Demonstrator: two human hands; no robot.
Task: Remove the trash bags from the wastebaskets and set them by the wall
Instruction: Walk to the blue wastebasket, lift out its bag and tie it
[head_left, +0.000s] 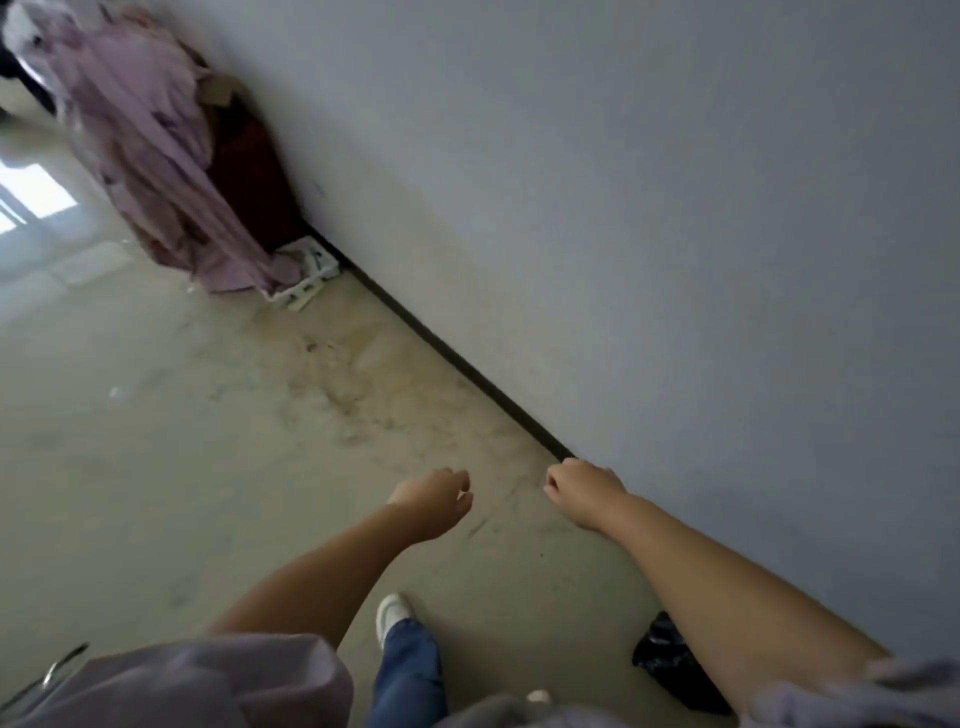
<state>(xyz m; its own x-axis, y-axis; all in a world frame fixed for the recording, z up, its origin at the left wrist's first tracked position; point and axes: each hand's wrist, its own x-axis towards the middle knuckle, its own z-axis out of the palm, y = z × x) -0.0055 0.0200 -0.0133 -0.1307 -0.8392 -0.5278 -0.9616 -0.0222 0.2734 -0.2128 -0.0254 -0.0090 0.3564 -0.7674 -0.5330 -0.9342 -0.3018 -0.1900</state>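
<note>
A black trash bag (665, 662) lies on the floor at the foot of the white wall (675, 234), partly hidden behind my right forearm. My left hand (434, 501) hangs over the floor with loosely curled fingers and holds nothing. My right hand (582, 491) reaches out near the dark baseboard (457, 358), fingers loosely curled, also empty. No wastebasket is in view.
A heap of pink cloth (145, 150) drapes over a dark red piece of furniture (249, 182) at the far left by the wall. A white crate (306, 273) sits beside it. The pale floor (182, 441) is stained. My white shoe (392, 616) steps forward.
</note>
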